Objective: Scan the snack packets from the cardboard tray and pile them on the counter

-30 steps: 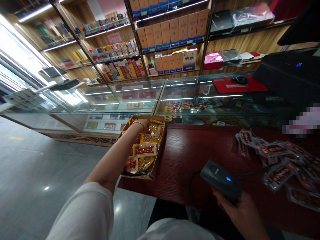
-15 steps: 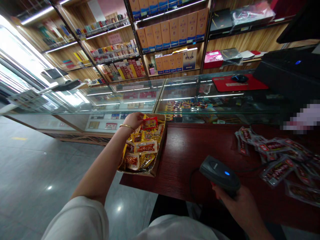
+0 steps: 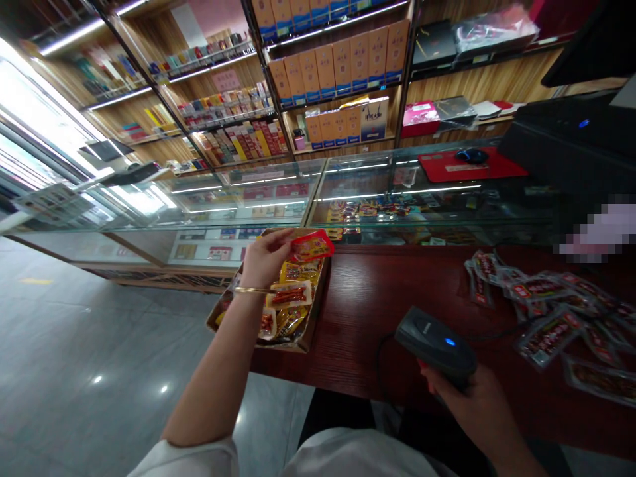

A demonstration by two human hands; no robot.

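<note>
My left hand (image 3: 269,257), with a gold bangle at the wrist, pinches the left end of a red and yellow snack packet (image 3: 313,246). The packet is above the far right part of a cardboard box (image 3: 304,342). Inside that box lie several yellow snack packets (image 3: 299,271) and clear-fronted ones with reddish strips (image 3: 289,295); my forearm covers part of them. In my right hand (image 3: 479,397) is a dark barcode scanner (image 3: 436,346) with a lit blue light, its head pointing left and up over the dark red desk.
Several clear vacuum-packed snacks (image 3: 549,334) lie in a pile on the right of the desk (image 3: 365,291). Behind it is a glass display counter (image 3: 278,189) with a red mouse pad (image 3: 501,169) and a black mouse (image 3: 472,156). Boxes fill the shelves behind.
My left hand has lifted the red and yellow packet off the others and moved it slightly right and nearer. My right hand holds the scanner in nearly the same place.
</note>
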